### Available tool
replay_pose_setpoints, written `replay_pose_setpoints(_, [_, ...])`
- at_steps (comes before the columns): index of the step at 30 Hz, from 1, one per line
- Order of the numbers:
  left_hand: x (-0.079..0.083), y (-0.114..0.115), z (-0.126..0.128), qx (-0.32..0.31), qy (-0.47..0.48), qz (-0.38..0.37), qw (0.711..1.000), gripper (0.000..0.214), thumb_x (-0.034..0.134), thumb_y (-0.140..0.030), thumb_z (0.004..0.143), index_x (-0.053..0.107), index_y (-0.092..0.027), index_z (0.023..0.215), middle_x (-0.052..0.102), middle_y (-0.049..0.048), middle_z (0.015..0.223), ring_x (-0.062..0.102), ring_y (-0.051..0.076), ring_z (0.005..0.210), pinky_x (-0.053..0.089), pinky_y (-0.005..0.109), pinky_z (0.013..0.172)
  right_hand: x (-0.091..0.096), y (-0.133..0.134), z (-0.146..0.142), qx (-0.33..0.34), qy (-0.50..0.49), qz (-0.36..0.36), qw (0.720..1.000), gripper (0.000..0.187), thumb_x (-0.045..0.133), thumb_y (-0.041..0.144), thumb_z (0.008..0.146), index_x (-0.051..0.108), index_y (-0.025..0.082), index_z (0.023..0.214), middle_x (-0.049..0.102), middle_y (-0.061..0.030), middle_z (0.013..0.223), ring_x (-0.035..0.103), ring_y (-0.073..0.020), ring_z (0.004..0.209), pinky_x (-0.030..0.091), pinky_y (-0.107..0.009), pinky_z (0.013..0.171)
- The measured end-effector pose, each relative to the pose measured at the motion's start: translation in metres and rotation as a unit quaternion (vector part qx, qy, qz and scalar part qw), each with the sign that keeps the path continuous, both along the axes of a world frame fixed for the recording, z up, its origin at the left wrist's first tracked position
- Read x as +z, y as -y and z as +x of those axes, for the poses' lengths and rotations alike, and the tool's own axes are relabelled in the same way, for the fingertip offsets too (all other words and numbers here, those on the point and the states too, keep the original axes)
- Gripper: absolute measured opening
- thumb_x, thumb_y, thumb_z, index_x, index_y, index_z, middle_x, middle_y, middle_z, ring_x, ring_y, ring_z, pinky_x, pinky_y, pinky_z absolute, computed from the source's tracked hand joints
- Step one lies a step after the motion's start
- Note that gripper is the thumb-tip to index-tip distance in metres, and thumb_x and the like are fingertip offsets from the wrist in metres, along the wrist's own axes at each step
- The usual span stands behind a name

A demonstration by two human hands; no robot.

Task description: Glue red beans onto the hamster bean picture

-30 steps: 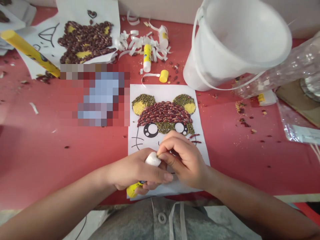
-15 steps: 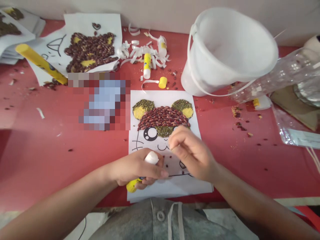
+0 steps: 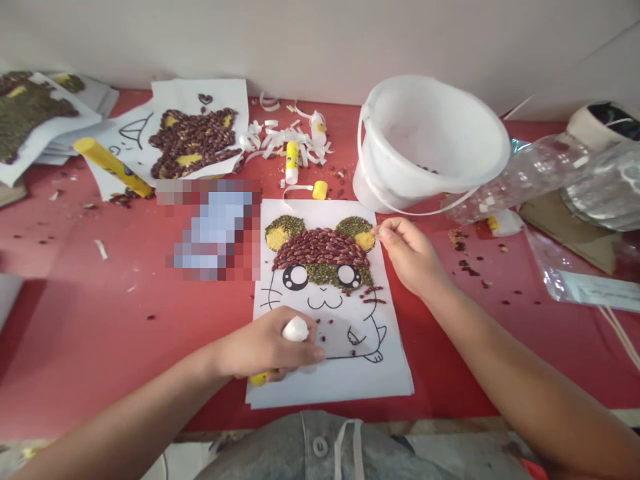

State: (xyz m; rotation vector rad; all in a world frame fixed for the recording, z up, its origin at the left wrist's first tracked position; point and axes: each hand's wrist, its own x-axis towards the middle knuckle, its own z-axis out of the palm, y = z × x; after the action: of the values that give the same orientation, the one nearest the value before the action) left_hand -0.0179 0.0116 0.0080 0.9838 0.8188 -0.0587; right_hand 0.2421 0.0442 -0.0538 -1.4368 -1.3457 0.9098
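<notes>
A hamster drawing on white paper [image 3: 330,387] lies in front of me. Red beans [image 3: 323,248] cover its forehead, green mung beans [image 3: 323,275] fill the space between the eyes and the outer ears, and yellow grains [image 3: 277,238] sit inside the ears. My left hand [image 3: 260,347] is wrapped round a glue stick [image 3: 296,329], white tip up, over the sheet's lower left. Beside the right ear, my right hand [image 3: 413,260] has thumb and finger pinched together; what they hold, if anything, is too small to name. A few beans lie loose on the lower drawing.
A white bucket [image 3: 370,180] stands behind the sheet, with plastic bottles [image 3: 530,173] to its right. Another glue stick [image 3: 292,163], a yellow cap [image 3: 320,190] and paper shreds [image 3: 273,143] lie at the back. Bean pictures [image 3: 195,140] and a yellow tube [image 3: 113,167] are at left.
My right hand has moved from over the drawing's face out to the right ear, uncovering the right eye and bean-lined whiskers. My left hand still grips the glue stick. The view has tilted up.
</notes>
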Motion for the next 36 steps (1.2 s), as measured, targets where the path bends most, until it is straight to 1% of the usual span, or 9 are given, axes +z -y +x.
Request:
replay_pose_setpoints(4, [0.001, -0.002, -0.001, 0.018, -0.009, 0.014, 1.0, 0.034, 0.07, -0.038, 0.068, 0.046, -0.017, 0.057, 0.042, -0.0085, 0.037, 0.037, 0.005, 0.031, 0.029, 0.016, 0.033, 0.008, -0.009, -0.01, 0.007, 0.009, 0.015, 1.0, 0.018, 0.049, 0.039, 0.086, 0.05, 0.021, 0.082, 0.048, 0.002, 0.072, 0.046, -0.0129, 0.068, 0.04, -0.028, 0.068])
replay_pose_setpoints(7, [0.002, -0.006, -0.001, 0.027, -0.002, 0.026, 0.999, 0.035, 0.07, -0.038, 0.069, 0.045, -0.017, 0.055, 0.042, -0.0082, 0.035, 0.037, 0.005, 0.03, 0.028, 0.016, 0.032, 0.012, -0.017, -0.015, 0.015, 0.02, 0.021, 0.999, 0.017, 0.049, 0.037, 0.085, 0.05, 0.021, 0.08, 0.048, 0.0016, 0.071, 0.045, -0.0128, 0.067, 0.039, -0.027, 0.065])
replay_pose_setpoints(12, [0.0, -0.017, -0.004, 0.061, 0.01, 0.043, 0.997, 0.033, 0.071, -0.028, 0.068, 0.043, -0.017, 0.054, 0.041, -0.0087, 0.038, 0.038, 0.004, 0.032, 0.03, 0.015, 0.033, 0.015, -0.025, -0.019, 0.021, 0.029, 0.023, 0.999, 0.016, 0.049, 0.034, 0.084, 0.05, 0.019, 0.078, 0.047, 0.0025, 0.069, 0.043, -0.0122, 0.064, 0.037, -0.027, 0.063])
replay_pose_setpoints(18, [-0.002, -0.021, -0.01, 0.057, 0.017, 0.046, 0.997, 0.033, 0.067, -0.032, 0.074, 0.043, -0.017, 0.056, 0.042, -0.0082, 0.039, 0.039, 0.004, 0.033, 0.031, 0.015, 0.034, 0.014, -0.028, -0.021, 0.026, 0.028, 0.03, 0.999, 0.015, 0.048, 0.033, 0.085, 0.049, 0.019, 0.078, 0.047, 0.0025, 0.071, 0.044, -0.0116, 0.065, 0.038, -0.027, 0.065])
replay_pose_setpoints(21, [-0.002, -0.02, -0.009, 0.053, 0.018, 0.049, 0.997, 0.034, 0.068, -0.032, 0.073, 0.043, -0.017, 0.056, 0.041, -0.0083, 0.039, 0.038, 0.004, 0.033, 0.03, 0.015, 0.034, 0.011, -0.034, -0.018, 0.028, 0.025, 0.034, 0.999, 0.016, 0.048, 0.033, 0.085, 0.05, 0.019, 0.079, 0.046, 0.0027, 0.07, 0.043, -0.0115, 0.065, 0.038, -0.026, 0.064])
replay_pose_setpoints(23, [-0.002, -0.021, -0.007, 0.047, 0.012, 0.057, 0.997, 0.034, 0.069, -0.032, 0.071, 0.042, -0.017, 0.055, 0.041, -0.0081, 0.04, 0.039, 0.004, 0.033, 0.031, 0.016, 0.034, 0.008, -0.041, -0.015, 0.026, 0.02, 0.039, 0.999, 0.015, 0.048, 0.034, 0.086, 0.05, 0.02, 0.081, 0.047, 0.0023, 0.071, 0.043, -0.0118, 0.066, 0.038, -0.026, 0.066])
replay_pose_setpoints(25, [-0.001, -0.023, -0.004, 0.043, 0.008, 0.065, 0.997, 0.034, 0.067, -0.035, 0.073, 0.044, -0.017, 0.056, 0.043, -0.0071, 0.04, 0.04, 0.005, 0.034, 0.031, 0.017, 0.034, 0.004, -0.048, -0.012, 0.026, 0.016, 0.043, 0.999, 0.016, 0.048, 0.035, 0.086, 0.05, 0.02, 0.082, 0.048, 0.002, 0.073, 0.045, -0.0122, 0.068, 0.039, -0.027, 0.068])
replay_pose_setpoints(29, [0.001, -0.031, 0.004, 0.06, 0.004, 0.069, 0.996, 0.035, 0.071, -0.033, 0.067, 0.043, -0.017, 0.054, 0.041, -0.0077, 0.038, 0.038, 0.005, 0.033, 0.03, 0.017, 0.034, -0.002, -0.062, -0.005, 0.028, 0.013, 0.051, 0.998, 0.019, 0.05, 0.039, 0.086, 0.05, 0.021, 0.081, 0.048, 0.002, 0.073, 0.048, -0.013, 0.073, 0.041, -0.028, 0.073])
replay_pose_setpoints(36, [0.001, -0.042, 0.014, 0.075, 0.023, 0.081, 0.994, 0.036, 0.071, -0.031, 0.068, 0.042, -0.017, 0.053, 0.042, -0.0072, 0.039, 0.038, 0.004, 0.033, 0.031, 0.016, 0.034, 0.0, -0.074, -0.004, 0.006, 0.024, 0.073, 0.997, 0.014, 0.05, 0.034, 0.086, 0.049, 0.022, 0.079, 0.046, 0.0018, 0.071, 0.049, -0.0137, 0.074, 0.042, -0.029, 0.074])
